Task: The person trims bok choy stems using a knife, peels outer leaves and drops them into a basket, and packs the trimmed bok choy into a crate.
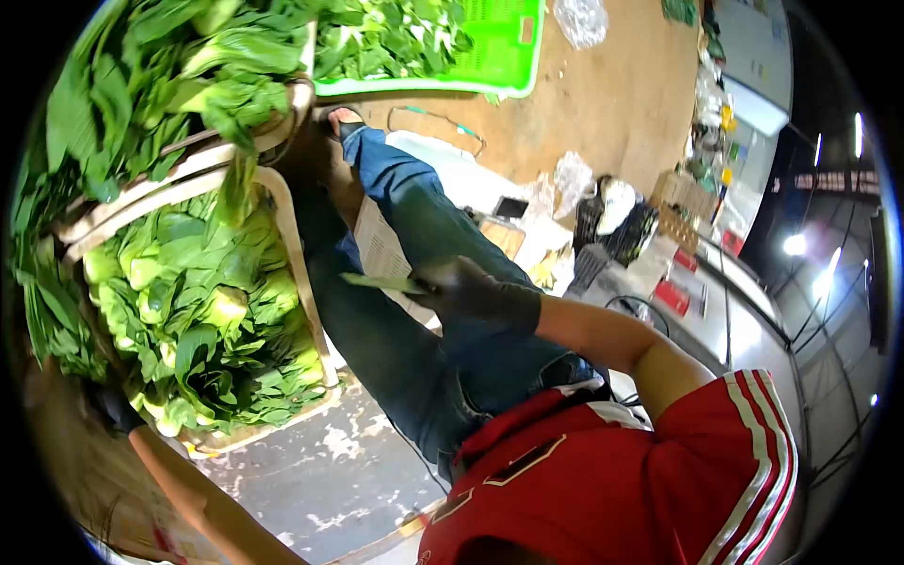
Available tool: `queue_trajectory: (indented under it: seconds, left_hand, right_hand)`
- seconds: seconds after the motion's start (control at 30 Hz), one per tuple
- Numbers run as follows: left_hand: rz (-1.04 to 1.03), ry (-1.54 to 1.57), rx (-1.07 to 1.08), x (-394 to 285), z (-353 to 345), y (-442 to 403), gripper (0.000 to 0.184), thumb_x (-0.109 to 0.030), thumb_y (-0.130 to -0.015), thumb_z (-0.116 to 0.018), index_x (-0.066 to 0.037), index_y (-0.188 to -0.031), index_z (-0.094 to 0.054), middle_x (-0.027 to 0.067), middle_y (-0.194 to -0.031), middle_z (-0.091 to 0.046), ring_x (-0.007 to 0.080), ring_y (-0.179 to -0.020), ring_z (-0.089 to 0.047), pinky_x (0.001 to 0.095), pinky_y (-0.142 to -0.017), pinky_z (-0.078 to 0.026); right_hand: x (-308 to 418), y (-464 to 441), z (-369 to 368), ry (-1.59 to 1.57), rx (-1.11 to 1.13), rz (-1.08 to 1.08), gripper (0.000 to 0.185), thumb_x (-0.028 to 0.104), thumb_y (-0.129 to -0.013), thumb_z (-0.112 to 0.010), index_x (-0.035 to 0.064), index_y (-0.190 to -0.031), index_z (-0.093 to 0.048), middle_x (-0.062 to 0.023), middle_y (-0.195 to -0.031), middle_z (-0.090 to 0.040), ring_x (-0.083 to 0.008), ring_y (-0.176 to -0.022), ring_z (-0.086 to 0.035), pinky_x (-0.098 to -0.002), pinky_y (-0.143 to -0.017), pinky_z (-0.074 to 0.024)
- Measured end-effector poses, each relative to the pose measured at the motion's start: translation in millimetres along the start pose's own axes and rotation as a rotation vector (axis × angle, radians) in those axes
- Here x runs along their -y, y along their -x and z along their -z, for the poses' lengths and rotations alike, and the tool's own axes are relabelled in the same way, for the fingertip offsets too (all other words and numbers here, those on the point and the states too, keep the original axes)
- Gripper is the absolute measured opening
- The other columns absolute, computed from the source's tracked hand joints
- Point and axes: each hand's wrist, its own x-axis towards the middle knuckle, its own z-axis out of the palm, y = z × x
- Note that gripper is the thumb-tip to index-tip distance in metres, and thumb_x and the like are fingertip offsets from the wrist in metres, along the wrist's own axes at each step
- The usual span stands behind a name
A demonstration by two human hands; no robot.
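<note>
My right hand [466, 290], in a dark glove, is closed and held above my thighs. A short knife [384, 282] with a pale greenish blade sticks out of it to the left. My left hand [113, 407], also in a dark glove, is at the lower left beside a crate [282, 212] of leafy greens [212, 301]. Long leaves [56, 306] hang just above that hand. Blur and the dark edge of the view hide its fingers, so I cannot tell whether it grips them.
A second heap of greens [179, 66] rises at the upper left. Beyond my foot stands a bright green basket [499, 52] with loose leaves. Plastic bags [579, 21] and a black crate [621, 231] lie on the floor to the right. A scuffed grey surface [330, 461] is below the crate.
</note>
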Motion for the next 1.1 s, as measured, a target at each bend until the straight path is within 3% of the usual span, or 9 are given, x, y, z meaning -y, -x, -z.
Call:
queue_trajectory:
  seconds: [0.23,0.33,0.47,0.53,0.6,0.7,0.77,0.93,1.1]
  left_hand:
    - [-0.136,0.476,-0.131,-72,130,59,0.06,-0.018,-0.075,-0.068,0.007,-0.123,-0.043,0.0226,-0.119,-0.052,0.0325,-0.101,-0.055,0.0385,-0.086,-0.044]
    - [-0.596,0.329,-0.254,-164,246,148,0.056,-0.013,-0.076,-0.067,0.007,-0.122,-0.043,0.0225,-0.12,-0.051,0.0313,-0.108,-0.051,0.0387,-0.093,-0.04]
    - [-0.589,0.667,0.272,-263,349,238,0.055,-0.008,-0.077,-0.067,0.005,-0.123,-0.041,0.0197,-0.125,-0.045,0.0268,-0.117,-0.042,0.0392,-0.101,-0.031]
    - [-0.607,0.916,0.204,-299,359,265,0.062,-0.002,-0.071,-0.07,0.004,-0.124,-0.039,0.0146,-0.123,-0.045,0.0262,-0.113,-0.044,0.0386,-0.098,-0.035]
    - [-0.454,1.261,0.205,-378,402,280,0.06,0.0,-0.072,-0.064,0.004,-0.126,-0.037,0.0142,-0.124,-0.045,0.0251,-0.112,-0.045,0.0361,-0.096,-0.036]
    - [-0.402,1.561,0.316,-483,436,288,0.069,0.0,-0.068,-0.064,-0.001,-0.13,-0.035,0.013,-0.127,-0.044,0.0242,-0.115,-0.044,0.0363,-0.098,-0.036]
    - [-0.674,1.502,0.248,-546,464,283,0.072,0.003,-0.064,-0.068,-0.001,-0.128,-0.035,0.0123,-0.123,-0.045,0.022,-0.111,-0.046,0.0329,-0.094,-0.038]
    - [-0.689,1.58,0.331,-608,460,274,0.072,-0.006,-0.061,-0.077,-0.003,-0.122,-0.04,0.0138,-0.124,-0.041,0.0241,-0.116,-0.041,0.0344,-0.097,-0.034]
    - [-0.68,1.397,0.449,-626,479,276,0.049,-0.007,-0.069,-0.07,0.002,-0.112,-0.048,0.014,-0.1,-0.057,0.0224,-0.093,-0.056,0.032,-0.083,-0.044]
  right_hand:
    - [22,-18,-20,-0.21,-0.027,0.044,0.016,0.023,-0.076,-0.06,0.0087,-0.072,-0.054,-0.0114,-0.066,-0.055,-0.0308,-0.063,-0.058,-0.0416,-0.055,-0.0439]
    - [54,-43,-17,-0.401,0.022,0.269,0.015,0.024,-0.075,-0.06,0.0104,-0.071,-0.054,-0.0093,-0.066,-0.054,-0.0289,-0.06,-0.058,-0.0402,-0.053,-0.0459]
    - [106,-66,11,-0.423,-0.273,0.616,0.019,0.023,-0.069,-0.064,0.0102,-0.079,-0.056,-0.0067,-0.071,-0.055,-0.0273,-0.061,-0.059,-0.0402,-0.053,-0.0474]
    - [92,-75,31,-0.366,-0.173,0.544,0.026,0.024,-0.066,-0.067,0.0081,-0.084,-0.056,-0.0086,-0.074,-0.056,-0.0279,-0.066,-0.06,-0.0411,-0.058,-0.0477]
    - [63,-79,68,-0.65,0.001,0.5,0.039,0.025,-0.065,-0.07,0.0018,-0.093,-0.055,-0.0155,-0.078,-0.057,-0.0338,-0.077,-0.058,-0.0416,-0.067,-0.046]
    - [38,-56,126,-0.7,-0.347,0.36,0.057,0.025,-0.065,-0.078,0.0003,-0.109,-0.053,-0.0149,-0.095,-0.06,-0.026,-0.085,-0.06,-0.0355,-0.077,-0.0463]
    - [25,-55,158,-0.606,-0.381,0.212,0.048,0.015,-0.068,-0.075,0.0026,-0.109,-0.055,-0.0108,-0.09,-0.061,-0.0171,-0.082,-0.059,-0.0301,-0.073,-0.0471]
    - [-17,-51,209,-0.765,-0.167,0.028,0.034,0.006,-0.071,-0.064,0.0007,-0.104,-0.057,-0.0081,-0.076,-0.057,-0.0118,-0.065,-0.053,-0.0273,-0.062,-0.0456]
    - [-48,-57,257,0.004,-0.32,0.383,0.012,0.01,-0.071,-0.064,0.0039,-0.078,-0.057,-0.0092,-0.064,-0.052,-0.0228,-0.056,-0.053,-0.0332,-0.053,-0.0439]
